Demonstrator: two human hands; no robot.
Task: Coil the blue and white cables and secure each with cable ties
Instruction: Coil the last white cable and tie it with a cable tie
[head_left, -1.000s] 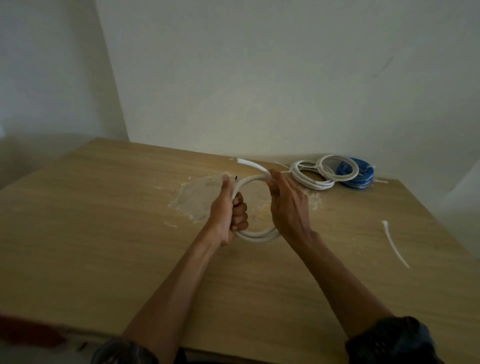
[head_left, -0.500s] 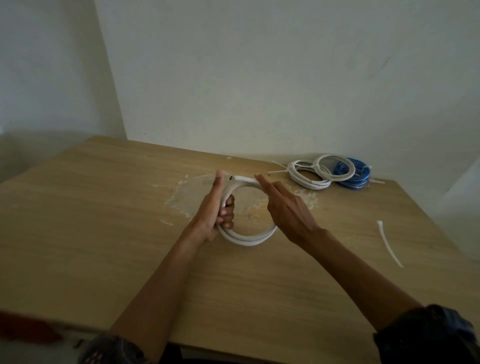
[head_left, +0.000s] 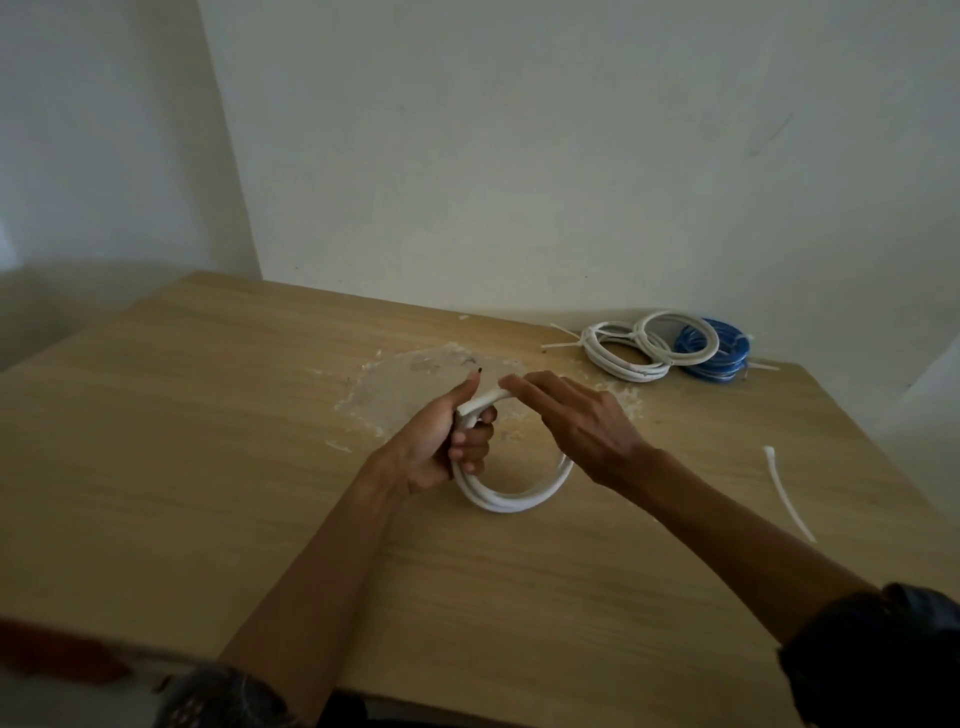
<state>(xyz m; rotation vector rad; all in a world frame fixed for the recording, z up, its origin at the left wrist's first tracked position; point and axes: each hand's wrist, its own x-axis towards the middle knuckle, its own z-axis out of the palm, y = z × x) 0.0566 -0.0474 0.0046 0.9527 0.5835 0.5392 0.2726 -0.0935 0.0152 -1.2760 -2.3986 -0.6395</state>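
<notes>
While gripped at its 9 o'clock side by curled fingers of left hand (head_left: 441, 441), white cable coil (head_left: 511, 499), mid-table (head_left: 260, 467): press free end flush using straight, empty right hand (head_left: 582, 426); then fetch cable tie (head_left: 784, 488) from 3 o'clock.

Matt wood-grain table (head_left: 208, 467) with a rough, scuffed pale patch (head_left: 415, 384) near its far edge; smooth plastic-sheathed white cable (head_left: 511, 499), slightly glossy
</notes>
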